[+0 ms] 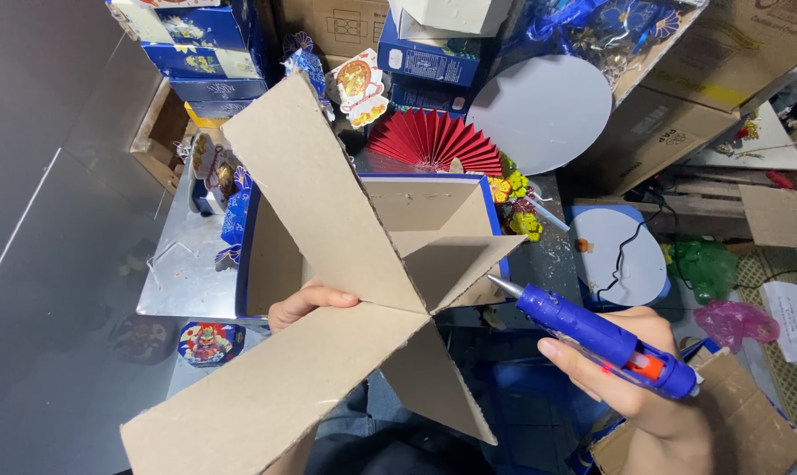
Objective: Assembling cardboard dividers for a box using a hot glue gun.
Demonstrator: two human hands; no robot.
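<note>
Two hands work: left hand [303,303] grips the cardboard cross [345,290] from behind; right hand [653,387], closed around the glue gun [605,339], aims its nozzle near the cross's centre.

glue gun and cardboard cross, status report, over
Left hand grips cardboard cross. Right hand holds blue glue gun, nozzle near the cross's centre, not touching. Open box behind.
</note>
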